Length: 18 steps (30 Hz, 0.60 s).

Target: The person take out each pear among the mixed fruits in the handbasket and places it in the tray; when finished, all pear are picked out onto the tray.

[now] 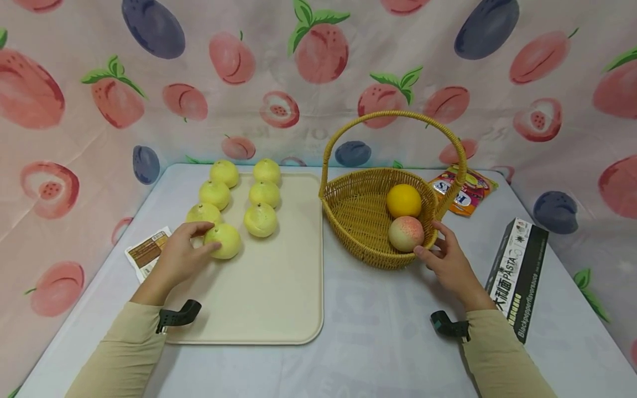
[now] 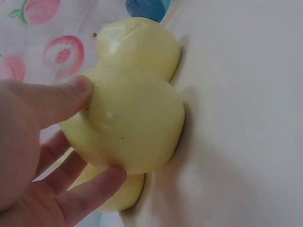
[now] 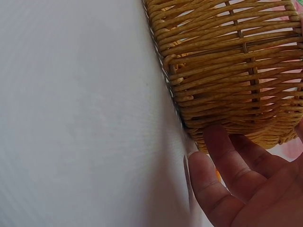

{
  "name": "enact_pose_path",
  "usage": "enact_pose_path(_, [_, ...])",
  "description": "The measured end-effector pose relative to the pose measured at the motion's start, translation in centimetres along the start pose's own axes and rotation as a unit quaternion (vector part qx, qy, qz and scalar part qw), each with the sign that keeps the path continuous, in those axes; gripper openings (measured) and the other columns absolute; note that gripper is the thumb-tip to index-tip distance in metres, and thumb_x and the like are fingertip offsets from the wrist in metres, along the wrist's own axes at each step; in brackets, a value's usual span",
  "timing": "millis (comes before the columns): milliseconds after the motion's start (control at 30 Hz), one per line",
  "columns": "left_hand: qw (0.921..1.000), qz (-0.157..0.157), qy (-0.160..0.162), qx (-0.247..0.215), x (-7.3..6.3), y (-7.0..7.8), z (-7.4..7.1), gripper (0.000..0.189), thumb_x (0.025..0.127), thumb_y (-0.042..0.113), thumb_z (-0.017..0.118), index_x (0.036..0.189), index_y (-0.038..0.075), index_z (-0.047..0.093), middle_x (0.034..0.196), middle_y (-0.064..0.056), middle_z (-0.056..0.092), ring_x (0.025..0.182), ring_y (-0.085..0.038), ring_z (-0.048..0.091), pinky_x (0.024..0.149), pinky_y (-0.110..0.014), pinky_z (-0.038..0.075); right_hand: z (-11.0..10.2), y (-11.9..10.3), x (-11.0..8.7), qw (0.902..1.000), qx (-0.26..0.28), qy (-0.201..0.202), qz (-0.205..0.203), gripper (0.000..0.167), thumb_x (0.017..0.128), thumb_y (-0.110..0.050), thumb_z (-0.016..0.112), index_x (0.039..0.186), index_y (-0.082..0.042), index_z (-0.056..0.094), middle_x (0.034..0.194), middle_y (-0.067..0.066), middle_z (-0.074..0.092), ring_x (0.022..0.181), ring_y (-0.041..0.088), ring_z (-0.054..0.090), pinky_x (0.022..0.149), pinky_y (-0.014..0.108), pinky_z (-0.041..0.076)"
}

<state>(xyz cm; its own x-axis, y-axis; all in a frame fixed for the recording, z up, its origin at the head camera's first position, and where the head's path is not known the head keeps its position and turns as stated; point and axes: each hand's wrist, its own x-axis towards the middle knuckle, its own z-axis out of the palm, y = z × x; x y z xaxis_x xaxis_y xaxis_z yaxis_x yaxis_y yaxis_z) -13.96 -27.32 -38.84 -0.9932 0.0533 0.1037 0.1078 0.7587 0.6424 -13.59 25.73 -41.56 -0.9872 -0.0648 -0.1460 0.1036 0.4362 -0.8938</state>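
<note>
My left hand (image 1: 185, 251) pinches a round yellow-green fruit (image 1: 226, 241) between thumb and fingers at the tray's left side. Close up in the left wrist view, that fruit (image 2: 130, 120) has smooth skin, and more of its kind sit behind and below it. Several like fruits (image 1: 265, 194) stand in two columns on the beige tray (image 1: 278, 293). On the right, my right hand (image 1: 450, 265) holds the near right rim of a wicker basket (image 1: 360, 243), with fingers against its outer wall in the right wrist view. Inside are an orange (image 1: 403, 200) and a peach (image 1: 406, 234).
The basket's tall handle (image 1: 393, 114) arches above it. Behind it on the right lies a colourful snack pouch (image 1: 463, 190). A black-and-white pasta box (image 1: 520, 276) lies at the table's right side. A brown-and-white packet (image 1: 149, 251) is left of the tray. A fruit-print curtain hangs behind.
</note>
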Motion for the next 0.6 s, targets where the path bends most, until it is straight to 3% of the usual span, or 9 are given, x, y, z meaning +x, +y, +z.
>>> enact_pose_path(333, [0.9995,0.015,0.028,-0.004,0.4,0.5,0.6,0.047,0.090,0.008,0.073,0.129,-0.012,0.056,0.124,-0.032,0.055,0.118,-0.046,0.049,0.103,-0.059,0.035,-0.1,-0.1,0.0,1.0000,-0.008,0.000,0.000,0.089,0.101,-0.041,0.059,0.161,-0.015,-0.002,0.156,0.033,0.023,0.128,0.045,0.047,0.084,0.022,0.048])
enact_pose_path(600, [0.9996,0.005,0.028,-0.006,0.7,0.9,1.1,0.048,0.091,0.009,0.072,0.130,-0.012,0.055,0.125,-0.031,0.054,0.120,-0.046,0.048,0.104,-0.059,0.034,-0.2,0.2,0.0,1.0000,-0.006,0.000,0.000,0.091,0.100,-0.043,0.060,0.161,-0.015,-0.001,0.155,0.033,0.024,0.129,0.046,0.046,0.087,0.026,0.049])
